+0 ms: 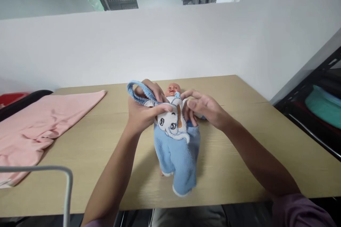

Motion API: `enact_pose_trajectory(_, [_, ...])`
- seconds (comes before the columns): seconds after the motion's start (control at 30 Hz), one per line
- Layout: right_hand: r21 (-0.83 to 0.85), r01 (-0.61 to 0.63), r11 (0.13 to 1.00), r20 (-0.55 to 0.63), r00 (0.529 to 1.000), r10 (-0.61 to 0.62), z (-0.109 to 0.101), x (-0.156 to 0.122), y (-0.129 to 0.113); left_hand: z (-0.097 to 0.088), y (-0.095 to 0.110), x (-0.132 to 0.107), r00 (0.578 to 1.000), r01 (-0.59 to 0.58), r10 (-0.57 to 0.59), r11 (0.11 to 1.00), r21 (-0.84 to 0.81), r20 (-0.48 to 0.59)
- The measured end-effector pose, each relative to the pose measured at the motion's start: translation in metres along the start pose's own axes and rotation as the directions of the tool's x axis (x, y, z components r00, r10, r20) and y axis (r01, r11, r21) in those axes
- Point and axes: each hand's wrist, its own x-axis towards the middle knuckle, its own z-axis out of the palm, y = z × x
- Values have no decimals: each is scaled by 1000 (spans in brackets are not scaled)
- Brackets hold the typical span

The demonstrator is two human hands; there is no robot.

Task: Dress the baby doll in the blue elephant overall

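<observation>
A baby doll (173, 89) lies on the wooden table (239, 138), dressed in blue fleece overalls (178, 156) with a white elephant patch on the bib. My left hand (142, 110) pinches the left side of the bib and its blue shoulder strap, which loops up over my fingers. My right hand (204, 108) grips the right side of the bib near the doll's shoulder, fingers curled into the cloth. Only the doll's head shows above the garment; one small foot peeks out below a trouser leg.
A pink cloth (39, 124) lies spread over the table's left part. A white metal bar (53, 177) crosses the lower left corner. A white partition wall stands behind the table. A dark shelf with a teal item (323, 106) sits at the right.
</observation>
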Motion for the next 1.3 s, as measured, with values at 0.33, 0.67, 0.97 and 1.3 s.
enact_pose_trajectory(0.33, [-217, 172, 961, -117, 973, -200, 1, 19, 22, 8, -29, 3, 998, -46, 53, 988, -148, 40])
enact_pose_trajectory(0.67, [-287, 194, 938, 61, 981, -184, -13, 21, 37, 4, -14, 2, 986, 154, -154, 988, 6, 70])
enact_pose_trajectory(0.97, [-120, -55, 991, -219, 975, 27, -12, 9, 20, -46, -49, 8, 974, 213, -226, 927, 310, 5])
enact_pose_trajectory(1.3, [-199, 96, 975, -350, 922, -162, 0, 17, 18, -32, -43, 2, 666, 387, -329, 920, 66, 670])
